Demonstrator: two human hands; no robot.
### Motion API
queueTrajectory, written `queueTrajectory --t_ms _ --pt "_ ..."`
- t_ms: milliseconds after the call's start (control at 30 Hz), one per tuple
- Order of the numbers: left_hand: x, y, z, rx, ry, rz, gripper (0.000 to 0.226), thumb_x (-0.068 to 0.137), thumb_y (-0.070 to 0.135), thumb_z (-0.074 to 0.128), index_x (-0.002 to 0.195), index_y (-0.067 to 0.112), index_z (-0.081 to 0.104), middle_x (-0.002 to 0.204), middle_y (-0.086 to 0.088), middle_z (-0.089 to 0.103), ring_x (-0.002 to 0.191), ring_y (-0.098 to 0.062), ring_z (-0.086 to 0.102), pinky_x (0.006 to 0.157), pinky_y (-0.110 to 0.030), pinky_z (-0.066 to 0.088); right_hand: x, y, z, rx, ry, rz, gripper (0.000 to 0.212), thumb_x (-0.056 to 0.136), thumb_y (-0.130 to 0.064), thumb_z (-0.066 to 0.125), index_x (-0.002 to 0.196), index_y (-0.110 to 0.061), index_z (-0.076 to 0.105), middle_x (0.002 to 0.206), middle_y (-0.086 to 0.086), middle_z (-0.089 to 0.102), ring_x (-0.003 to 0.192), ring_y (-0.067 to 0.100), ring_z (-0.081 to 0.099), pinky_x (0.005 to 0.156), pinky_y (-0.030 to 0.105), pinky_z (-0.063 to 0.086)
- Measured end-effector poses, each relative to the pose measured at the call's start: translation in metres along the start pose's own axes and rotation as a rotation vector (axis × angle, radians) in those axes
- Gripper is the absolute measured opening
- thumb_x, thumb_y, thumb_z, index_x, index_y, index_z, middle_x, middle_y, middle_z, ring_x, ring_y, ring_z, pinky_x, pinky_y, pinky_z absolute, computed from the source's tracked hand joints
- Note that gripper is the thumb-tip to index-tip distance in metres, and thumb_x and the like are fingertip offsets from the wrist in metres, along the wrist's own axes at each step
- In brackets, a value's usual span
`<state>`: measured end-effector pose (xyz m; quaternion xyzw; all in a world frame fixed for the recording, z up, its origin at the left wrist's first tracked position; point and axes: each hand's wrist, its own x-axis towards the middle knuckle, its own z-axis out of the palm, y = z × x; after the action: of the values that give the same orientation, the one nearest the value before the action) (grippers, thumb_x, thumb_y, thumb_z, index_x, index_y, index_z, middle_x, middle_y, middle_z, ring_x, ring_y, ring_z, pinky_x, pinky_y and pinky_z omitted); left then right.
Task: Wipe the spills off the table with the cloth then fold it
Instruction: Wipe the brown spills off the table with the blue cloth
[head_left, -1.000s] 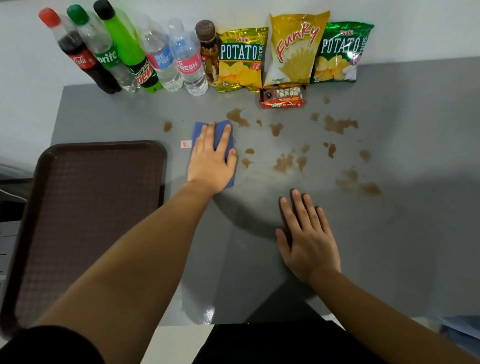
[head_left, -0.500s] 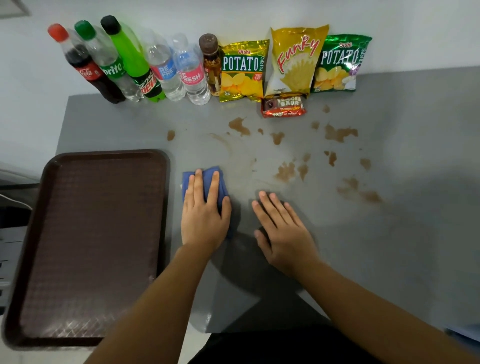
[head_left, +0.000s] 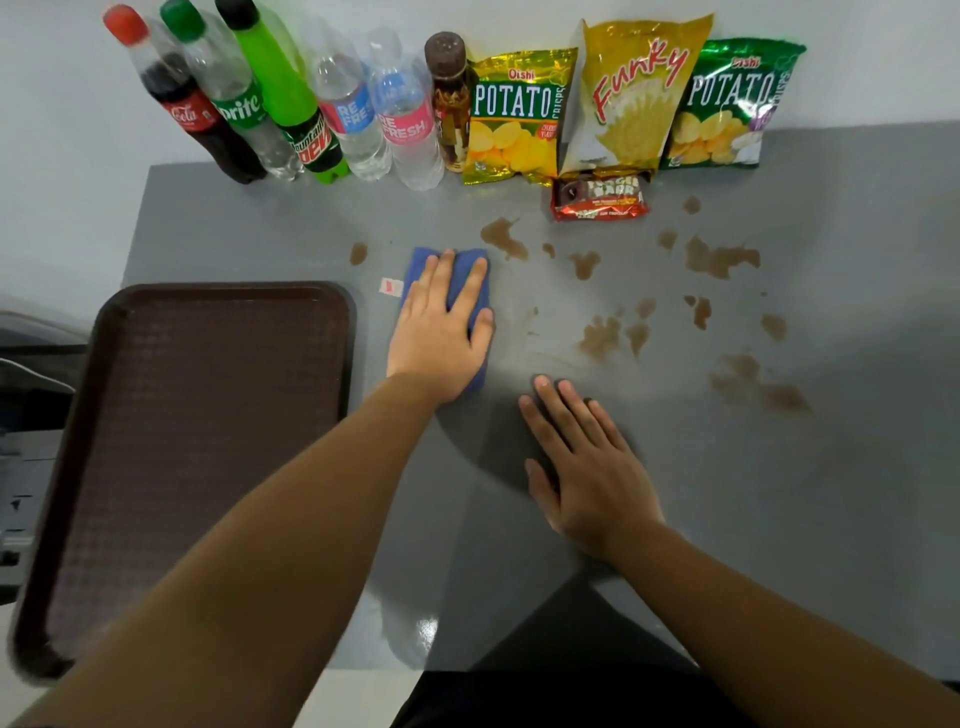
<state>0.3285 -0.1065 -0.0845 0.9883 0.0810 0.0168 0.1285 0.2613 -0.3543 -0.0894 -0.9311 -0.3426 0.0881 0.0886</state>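
Note:
My left hand (head_left: 441, 332) presses flat on a folded blue cloth (head_left: 460, 280) on the grey table (head_left: 779, 493), fingers spread over it, with a small white tag (head_left: 390, 286) sticking out at its left. Just beyond the cloth's far right corner lies a brown spill (head_left: 503, 239). Several more brown spills (head_left: 719, 257) dot the table to the right, and a small one (head_left: 358, 253) sits to the left. My right hand (head_left: 582, 467) rests palm down on the table, nearer to me, holding nothing.
A dark brown tray (head_left: 208, 441) lies at the left edge of the table. Along the back wall stand several drink bottles (head_left: 291, 104), chip bags (head_left: 639, 98) and a red snack pack (head_left: 600, 197).
My left hand slid the cloth toward me, then pushed it back away toward the far spill. My right hand stayed flat on the table with only a small shift.

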Motion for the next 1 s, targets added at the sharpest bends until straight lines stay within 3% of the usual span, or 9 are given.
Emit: queueTrajectory --t_ms 67,200,500,733,867,1000 --pt "-0.019 0.013 0.006 -0.003 0.025 -0.029 0.062 0.107 0.044 0.037 0.164 0.024 0.025 0.171 -0.012 0.02 0.159 -0.032 0.015 0.129 -0.047 0.016 0.0 0.0 0.0 0.009 0.007 -0.001 0.067 0.105 -0.048 0.033 0.165 -0.022 0.017 0.174 0.001 0.009 0.161 0.019 0.003 0.13 0.044 0.015" --pt "-0.042 0.018 0.013 -0.031 0.131 -0.288 0.063 0.106 0.045 0.037 0.164 0.022 0.027 0.17 -0.016 0.021 0.158 -0.035 0.016 0.128 -0.046 0.015 -0.001 0.002 0.001 0.049 0.054 -0.013 0.066 0.105 -0.046 0.038 0.164 -0.022 0.021 0.173 0.001 0.014 0.161 0.019 0.007 0.129 0.044 0.017" --pt "0.026 -0.024 0.0 0.0 0.103 -0.517 0.068 0.107 0.046 0.031 0.166 0.019 0.013 0.171 -0.024 0.007 0.158 -0.04 0.006 0.128 -0.048 0.004 0.0 0.001 0.001 -0.003 0.021 -0.017 0.067 0.106 -0.048 0.033 0.165 -0.021 0.015 0.174 0.002 0.008 0.161 0.02 0.002 0.13 0.043 0.014" --pt "0.07 -0.04 -0.011 0.014 -0.01 -0.411 0.068 0.106 0.049 0.024 0.166 0.024 0.006 0.172 -0.018 0.004 0.159 -0.036 0.001 0.129 -0.046 -0.001 0.0 0.001 -0.001 0.006 0.02 -0.023 0.068 0.105 -0.046 0.033 0.165 -0.021 0.014 0.174 0.002 0.007 0.161 0.019 0.001 0.13 0.042 0.011" --pt "0.055 -0.02 -0.01 -0.01 -0.029 -0.191 0.065 0.107 0.047 0.03 0.166 0.026 0.013 0.172 -0.014 0.011 0.159 -0.033 0.006 0.13 -0.044 0.004 0.0 0.0 -0.002 0.016 0.043 -0.026 0.068 0.104 -0.045 0.038 0.164 -0.02 0.019 0.173 0.003 0.012 0.161 0.02 0.006 0.13 0.044 0.015" --pt "0.014 0.017 0.001 -0.051 -0.001 -0.137 0.063 0.107 0.046 0.035 0.165 0.026 0.02 0.172 -0.012 0.016 0.159 -0.032 0.01 0.13 -0.042 0.006 0.001 -0.001 -0.002 0.012 0.041 -0.024 0.067 0.104 -0.046 0.036 0.164 -0.021 0.02 0.173 0.002 0.013 0.161 0.02 0.006 0.129 0.045 0.016"
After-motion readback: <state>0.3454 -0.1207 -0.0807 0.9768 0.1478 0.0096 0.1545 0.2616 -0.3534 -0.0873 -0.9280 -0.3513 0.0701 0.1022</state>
